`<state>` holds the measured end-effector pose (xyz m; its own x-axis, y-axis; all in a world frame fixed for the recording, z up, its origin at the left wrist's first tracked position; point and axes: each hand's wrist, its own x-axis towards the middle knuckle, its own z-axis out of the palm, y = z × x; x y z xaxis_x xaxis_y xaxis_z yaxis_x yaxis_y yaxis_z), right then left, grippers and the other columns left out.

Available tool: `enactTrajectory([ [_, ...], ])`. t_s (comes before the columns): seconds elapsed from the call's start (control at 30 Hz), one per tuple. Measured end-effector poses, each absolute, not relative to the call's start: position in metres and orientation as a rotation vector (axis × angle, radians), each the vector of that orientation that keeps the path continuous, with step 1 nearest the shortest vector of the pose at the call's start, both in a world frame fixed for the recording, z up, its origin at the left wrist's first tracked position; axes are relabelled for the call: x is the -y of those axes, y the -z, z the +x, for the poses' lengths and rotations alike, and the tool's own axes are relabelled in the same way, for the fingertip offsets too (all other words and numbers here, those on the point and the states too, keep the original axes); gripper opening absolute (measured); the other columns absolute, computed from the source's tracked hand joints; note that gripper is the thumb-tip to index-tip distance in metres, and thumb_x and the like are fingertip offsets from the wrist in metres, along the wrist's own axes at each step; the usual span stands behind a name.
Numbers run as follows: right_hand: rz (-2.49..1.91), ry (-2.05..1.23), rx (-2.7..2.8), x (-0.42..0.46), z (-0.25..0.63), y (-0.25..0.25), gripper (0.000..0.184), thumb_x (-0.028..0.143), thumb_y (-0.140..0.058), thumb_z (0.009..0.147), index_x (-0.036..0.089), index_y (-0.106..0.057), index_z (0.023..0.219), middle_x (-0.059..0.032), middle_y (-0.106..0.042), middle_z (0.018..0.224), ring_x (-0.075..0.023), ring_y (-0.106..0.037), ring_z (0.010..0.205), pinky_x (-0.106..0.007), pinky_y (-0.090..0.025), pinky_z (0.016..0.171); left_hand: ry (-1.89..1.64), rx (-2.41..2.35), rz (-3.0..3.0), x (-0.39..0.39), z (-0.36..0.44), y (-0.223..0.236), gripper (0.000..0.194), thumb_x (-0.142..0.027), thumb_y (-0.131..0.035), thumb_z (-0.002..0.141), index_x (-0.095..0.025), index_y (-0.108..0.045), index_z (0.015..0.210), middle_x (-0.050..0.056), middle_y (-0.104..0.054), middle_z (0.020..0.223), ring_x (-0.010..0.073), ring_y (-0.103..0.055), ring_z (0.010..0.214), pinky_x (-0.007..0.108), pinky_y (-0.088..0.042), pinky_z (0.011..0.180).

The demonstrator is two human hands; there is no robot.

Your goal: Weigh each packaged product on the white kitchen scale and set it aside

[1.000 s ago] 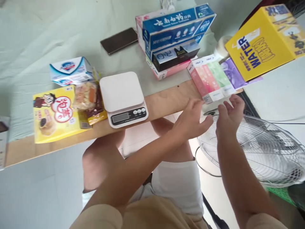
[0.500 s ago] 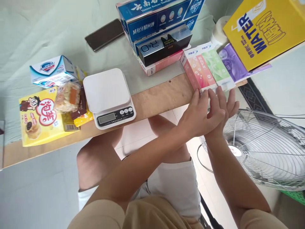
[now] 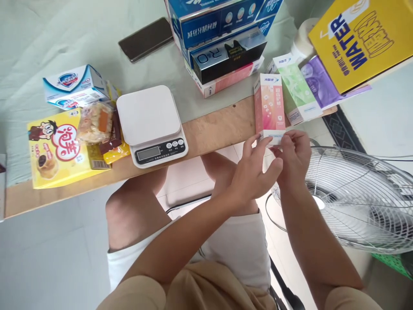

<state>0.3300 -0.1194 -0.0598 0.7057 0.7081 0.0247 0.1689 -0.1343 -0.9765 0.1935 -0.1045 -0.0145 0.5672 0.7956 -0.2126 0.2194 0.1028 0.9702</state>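
A pink toothpaste-style box (image 3: 270, 105) lies at the table's near edge, its near end jutting toward me. My right hand (image 3: 294, 157) pinches that near end between thumb and fingers. My left hand (image 3: 256, 168) is at the box's near left corner, fingertips touching it and thumb held apart. Beside it, to the right, rests a green and white box (image 3: 297, 88), apart from both hands. A purple pack (image 3: 319, 82) lies further right. Behind, a black R&O box (image 3: 230, 56) sits on another pink box (image 3: 230, 79), against blue toothpaste boxes (image 3: 222, 28).
A white kitchen scale (image 3: 151, 122) stands left of the hands. Further left are a yellow snack box (image 3: 58, 155), a wrapped snack (image 3: 95, 122) and a soap box (image 3: 75, 86). A phone (image 3: 146, 38) lies behind. A yellow carton (image 3: 361, 43) and a fan (image 3: 361, 202) are at right.
The pink box has come away from the green box, turning and shifting toward me. My right hand now grips its near end; my left hand has moved left and down.
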Motion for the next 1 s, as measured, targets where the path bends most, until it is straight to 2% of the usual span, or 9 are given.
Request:
enactTrajectory([
  [0.07,-1.592,-0.678,0.498,0.111,0.326,0.054,0.023,0.037,-0.07,0.084,0.025,-0.056,0.097,0.0016,-0.06,0.093,-0.0103,-0.06,0.072,-0.028,-0.057,0.067,-0.536,-0.917,1.422,0.105,0.189,0.015,0.053,-0.045,-0.052,0.101,-0.024,-0.051,0.149,0.012,-0.031,0.174,0.0366,-0.055,0.145,0.062,-0.048,0.123],
  [0.2,-1.508,-0.891,0.354,0.124,0.303,0.042,0.037,0.033,-0.075,0.077,0.025,-0.061,0.109,0.0017,-0.07,0.09,-0.0111,-0.065,0.071,-0.025,-0.055,0.063,-0.649,-0.916,1.441,0.118,0.168,0.022,0.043,-0.042,-0.051,0.1,-0.024,-0.057,0.139,0.013,-0.04,0.168,0.0353,-0.057,0.142,0.059,-0.049,0.122],
  [0.37,-1.472,-0.923,0.459,0.175,0.254,0.038,0.045,0.038,-0.082,0.08,0.028,-0.065,0.12,-0.0017,-0.076,0.114,-0.0136,-0.074,0.094,-0.027,-0.062,0.079,-0.947,-0.873,1.592,0.155,0.113,0.039,0.048,-0.041,-0.051,0.102,-0.022,-0.052,0.146,0.017,-0.055,0.152,0.0355,-0.056,0.142,0.058,-0.048,0.121],
  [0.47,-1.433,-0.976,0.684,0.179,0.223,0.032,0.045,0.045,-0.08,0.086,0.03,-0.064,0.125,-0.005,-0.076,0.124,-0.0185,-0.076,0.107,-0.034,-0.064,0.089,-1.106,-0.87,1.627,0.169,0.076,0.036,0.06,-0.045,-0.049,0.104,-0.02,-0.039,0.158,0.019,-0.053,0.154,0.0339,-0.054,0.143,0.054,-0.048,0.121],
  [0.6,-1.386,-1.032,1.038,0.141,0.184,0.013,0.044,0.05,-0.069,0.096,0.028,-0.062,0.133,-0.009,-0.076,0.131,-0.0218,-0.076,0.112,-0.039,-0.064,0.095,-1.192,-1.014,1.676,0.158,0.035,0.02,0.064,-0.053,-0.043,0.106,-0.019,-0.04,0.161,0.02,-0.051,0.159,0.0354,-0.052,0.147,0.054,-0.047,0.122],
  [0.7,-1.437,-0.965,1.232,0.101,0.159,0.002,0.047,0.053,-0.063,0.098,0.025,-0.062,0.137,-0.0106,-0.075,0.133,-0.0235,-0.075,0.114,-0.041,-0.063,0.097,-1.238,-1.15,1.696,0.134,0.012,0.011,0.064,-0.056,-0.039,0.108,-0.019,-0.044,0.16,0.02,-0.053,0.159,0.0358,-0.051,0.148,0.056,-0.045,0.123],
  [0.87,-1.582,-0.712,1.53,0.062,0.134,-0.002,0.042,0.05,-0.052,0.102,0.023,-0.071,0.129,-0.0107,-0.08,0.117,-0.0281,-0.074,0.111,-0.051,-0.059,0.102,-1.21,-1.277,1.61,0.105,-0.006,0.011,0.065,-0.058,-0.041,0.108,-0.021,-0.041,0.162,0.017,-0.048,0.165,0.0332,-0.047,0.154,0.05,-0.041,0.127],
  [0.93,-1.564,-0.563,1.552,0.063,0.135,0.003,0.04,0.049,-0.052,0.102,0.024,-0.074,0.124,-0.0115,-0.078,0.126,-0.0286,-0.072,0.119,-0.049,-0.058,0.103,-1.286,-1.295,1.677,0.102,-0.009,0.014,0.063,-0.057,-0.041,0.109,-0.022,-0.04,0.161,0.017,-0.046,0.166,0.0314,-0.045,0.156,0.048,-0.039,0.129],
  [1.0,-1.536,-0.467,1.475,0.069,0.142,0.012,0.037,0.047,-0.054,0.101,0.023,-0.075,0.119,-0.0109,-0.078,0.125,-0.0256,-0.072,0.114,-0.043,-0.058,0.095,-1.45,-1.319,1.755,0.103,-0.014,0.018,0.059,-0.055,-0.044,0.108,-0.019,-0.047,0.155,0.019,-0.052,0.158,0.0307,-0.05,0.15,0.047,-0.044,0.123],
])
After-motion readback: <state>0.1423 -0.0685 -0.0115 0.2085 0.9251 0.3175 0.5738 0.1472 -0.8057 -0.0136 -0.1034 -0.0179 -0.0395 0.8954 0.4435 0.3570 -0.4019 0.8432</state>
